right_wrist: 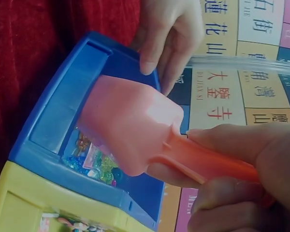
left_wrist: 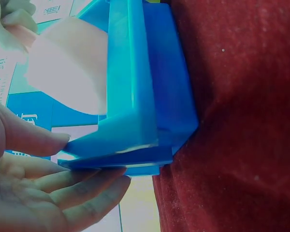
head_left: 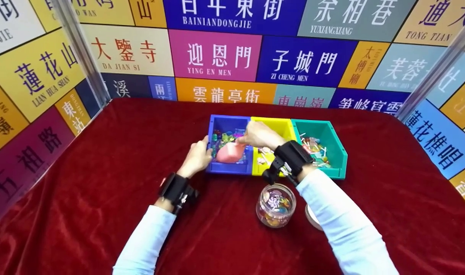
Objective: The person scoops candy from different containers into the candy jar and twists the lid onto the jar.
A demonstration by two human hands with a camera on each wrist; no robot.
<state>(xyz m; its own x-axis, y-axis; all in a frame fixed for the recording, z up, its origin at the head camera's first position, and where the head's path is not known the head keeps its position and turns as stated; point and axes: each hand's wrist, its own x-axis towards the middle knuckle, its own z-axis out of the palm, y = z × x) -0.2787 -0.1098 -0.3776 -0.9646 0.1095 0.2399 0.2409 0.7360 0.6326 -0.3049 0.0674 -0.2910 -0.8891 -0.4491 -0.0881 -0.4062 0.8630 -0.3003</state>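
The right hand (head_left: 257, 134) holds a pink scoop (head_left: 230, 152) in the blue bin (head_left: 226, 123), whose corner the left hand (head_left: 197, 157) pinches.

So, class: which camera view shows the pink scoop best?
The right wrist view: the pink scoop fills the frame, handle gripped by the right hand, over the blue bin. The head view shows it small; the left wrist view shows only a pale blur.

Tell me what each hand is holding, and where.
Right hand grips the pink scoop by its handle; left hand holds the blue bin at its corner.
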